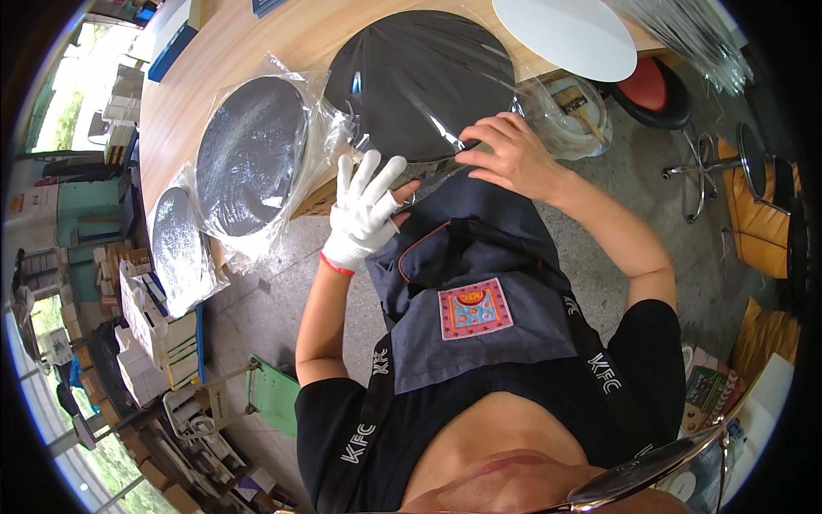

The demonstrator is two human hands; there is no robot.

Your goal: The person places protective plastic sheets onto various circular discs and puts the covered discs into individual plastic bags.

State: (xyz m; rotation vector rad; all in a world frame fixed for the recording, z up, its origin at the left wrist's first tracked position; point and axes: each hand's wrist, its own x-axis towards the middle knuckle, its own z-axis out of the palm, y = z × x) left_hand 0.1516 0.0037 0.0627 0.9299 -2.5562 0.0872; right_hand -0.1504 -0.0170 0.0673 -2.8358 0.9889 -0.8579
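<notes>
A large black disc lies on the table under clear plastic film, which is wrinkled and shiny. My left hand wears a white glove with a red cuff, its thumb and one other fingertip bare. Its fingers are spread beside the disc's near left edge. My bare right hand is at the near right edge, fingers bent and apart over the film. Whether its fingertips press on the film is hard to tell. To the left, a smaller black disc sits in a clear plastic bag, with another bagged disc beside it.
The wooden table curves around me. A white oval board lies at its far right, near a bundle of clear plastic. Right of the table stand a clear bin and a red-and-black stool. A green folding chair stands behind left.
</notes>
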